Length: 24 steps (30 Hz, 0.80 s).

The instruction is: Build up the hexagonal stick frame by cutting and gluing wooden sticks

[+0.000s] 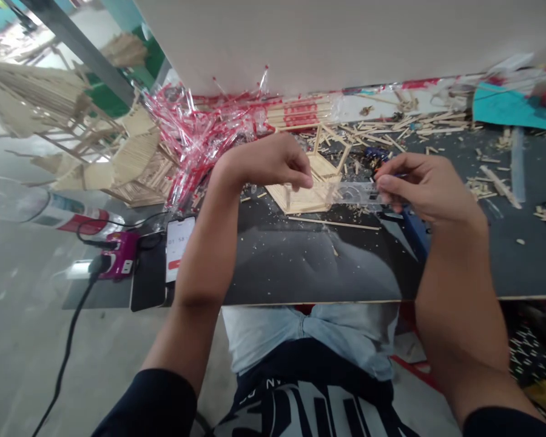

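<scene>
In my right hand (428, 185), thumb and fingers pinch the end of a clear plastic ruler (352, 193). The ruler reaches left across a small hexagonal frame of pale wooden sticks (304, 200), which has thin uprights and a stick rim at its back. Over the frame's left part hangs my left hand (279, 161), its fingers curled and thumb pressed toward them. What those fingers hold, if anything, is hidden. A loose wooden stick (334, 223) lies on the dark board (309, 261) in front of the frame.
Red-and-clear plastic wrappers (200, 133) heap behind my left arm. Stick models (118, 158) stand at left, near a purple power strip (121, 255) and a phone (178, 246). Stick scraps (418, 124) litter the back. Beside my right wrist lies a blue object (414, 230).
</scene>
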Motion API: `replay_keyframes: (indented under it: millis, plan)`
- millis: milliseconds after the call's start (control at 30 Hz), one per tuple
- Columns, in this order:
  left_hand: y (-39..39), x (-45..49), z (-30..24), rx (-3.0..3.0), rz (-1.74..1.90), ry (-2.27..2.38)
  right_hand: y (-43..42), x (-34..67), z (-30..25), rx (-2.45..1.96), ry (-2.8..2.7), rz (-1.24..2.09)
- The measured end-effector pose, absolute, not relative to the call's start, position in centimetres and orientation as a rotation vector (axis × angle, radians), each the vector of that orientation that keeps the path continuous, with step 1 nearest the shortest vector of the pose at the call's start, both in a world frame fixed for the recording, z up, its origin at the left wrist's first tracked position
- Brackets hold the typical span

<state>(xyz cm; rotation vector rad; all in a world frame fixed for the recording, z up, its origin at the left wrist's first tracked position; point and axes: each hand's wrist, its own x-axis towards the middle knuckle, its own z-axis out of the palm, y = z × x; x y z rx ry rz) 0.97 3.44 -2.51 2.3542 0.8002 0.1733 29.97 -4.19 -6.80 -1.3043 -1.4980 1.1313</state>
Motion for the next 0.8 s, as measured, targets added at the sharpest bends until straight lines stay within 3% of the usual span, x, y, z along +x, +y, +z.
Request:
replay_keyframes:
  millis: [133, 300, 567, 800]
  plan:
    - [4.2, 2.0, -3.3, 2.311, 0.365, 0.976, -3.9, 30.3, -7.1, -1.363, -1.415, 1.112]
    - [5.5, 2.3, -3.7, 2.265, 0.016, 0.728, -3.7, 29.7, -7.5, -1.394, -1.333, 1.112]
    - [5.5, 2.1, -3.4, 2.16, -0.095, 0.606, -3.8, 29.6, -7.1, -1.45, -1.274, 1.101]
    - [7.7, 0.8, -6.9, 2.239, 0.302, 0.963, -3.7, 29.6, -7.5, -1.471, -1.274, 1.11]
